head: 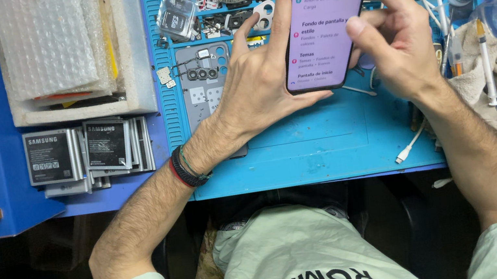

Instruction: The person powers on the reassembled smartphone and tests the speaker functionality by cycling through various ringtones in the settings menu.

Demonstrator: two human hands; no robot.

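So the person's got on a pale mint-green t-shirt with short sleeves, and there's big dark block lettering printed across the chest. Both forearms are bare and pretty hairy. Just behind the left hand, on the wrist, sits a stack of thin bands: a red one, a black one and what looks like a dark green braided cord, all snug together. The right hand has no rings or watch showing, and its wrist is bare too.
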